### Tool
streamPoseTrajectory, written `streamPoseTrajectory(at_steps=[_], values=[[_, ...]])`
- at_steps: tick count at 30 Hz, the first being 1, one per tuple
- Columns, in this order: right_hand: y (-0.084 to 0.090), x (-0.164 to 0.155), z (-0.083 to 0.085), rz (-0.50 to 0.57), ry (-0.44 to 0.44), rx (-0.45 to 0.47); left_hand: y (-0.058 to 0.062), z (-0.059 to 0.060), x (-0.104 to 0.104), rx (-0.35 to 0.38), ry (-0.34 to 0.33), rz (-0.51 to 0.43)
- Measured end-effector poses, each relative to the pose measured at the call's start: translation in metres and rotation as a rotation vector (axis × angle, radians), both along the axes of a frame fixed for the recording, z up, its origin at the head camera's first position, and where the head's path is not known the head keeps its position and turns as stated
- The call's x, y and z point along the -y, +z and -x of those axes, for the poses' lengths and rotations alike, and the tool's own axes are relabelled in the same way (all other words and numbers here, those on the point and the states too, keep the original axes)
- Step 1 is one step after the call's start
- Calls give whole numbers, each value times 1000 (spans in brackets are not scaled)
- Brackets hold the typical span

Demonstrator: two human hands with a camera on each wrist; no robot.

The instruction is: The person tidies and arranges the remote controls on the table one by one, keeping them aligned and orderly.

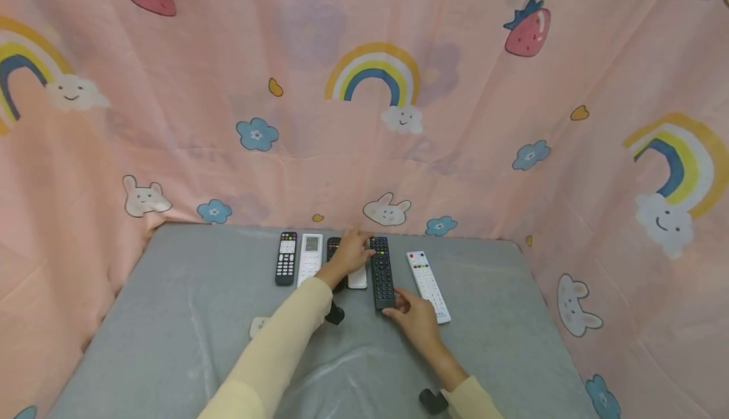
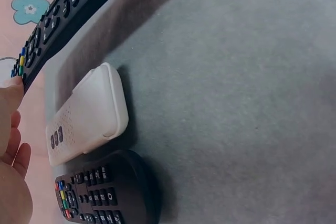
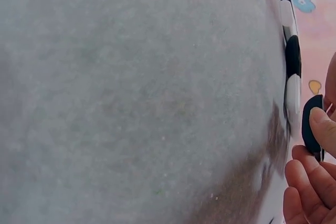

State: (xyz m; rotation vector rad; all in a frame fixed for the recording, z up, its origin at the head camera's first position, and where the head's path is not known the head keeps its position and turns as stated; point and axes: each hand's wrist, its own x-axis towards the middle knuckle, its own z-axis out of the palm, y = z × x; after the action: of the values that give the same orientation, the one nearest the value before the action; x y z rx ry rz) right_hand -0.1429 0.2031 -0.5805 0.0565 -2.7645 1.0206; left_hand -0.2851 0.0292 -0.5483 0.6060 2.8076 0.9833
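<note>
A long black remote control (image 1: 383,273) is held between both hands above the grey table. At its top end my left hand (image 1: 351,251) grips it; the left wrist view shows the thumb on the remote's edge. My right hand (image 1: 418,321) pinches the bottom end, thumb on one side and fingers on the other, as the right wrist view shows. A shadow lies on the table under the raised remote. Just left of it are a small white remote (image 2: 86,116) and a dark remote with coloured buttons (image 2: 100,192), both partly covered by my left hand in the head view.
Further left lie a black remote with white buttons (image 1: 286,257) and a white remote with a screen (image 1: 310,257). A slanted white remote (image 1: 428,287) is beside my right hand. My left sleeve partly hides a whitish object (image 1: 258,325). A pink patterned curtain (image 1: 467,153) stands behind the table.
</note>
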Motion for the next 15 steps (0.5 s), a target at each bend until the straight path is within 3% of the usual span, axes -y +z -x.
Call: streamPoseTrajectory(at_steps=[7, 15], values=[[-1, 1, 4, 11, -10, 48, -9, 6, -3, -16, 1, 52], [-6, 2, 8, -2, -18, 67, -13, 5, -1, -39, 4, 77]])
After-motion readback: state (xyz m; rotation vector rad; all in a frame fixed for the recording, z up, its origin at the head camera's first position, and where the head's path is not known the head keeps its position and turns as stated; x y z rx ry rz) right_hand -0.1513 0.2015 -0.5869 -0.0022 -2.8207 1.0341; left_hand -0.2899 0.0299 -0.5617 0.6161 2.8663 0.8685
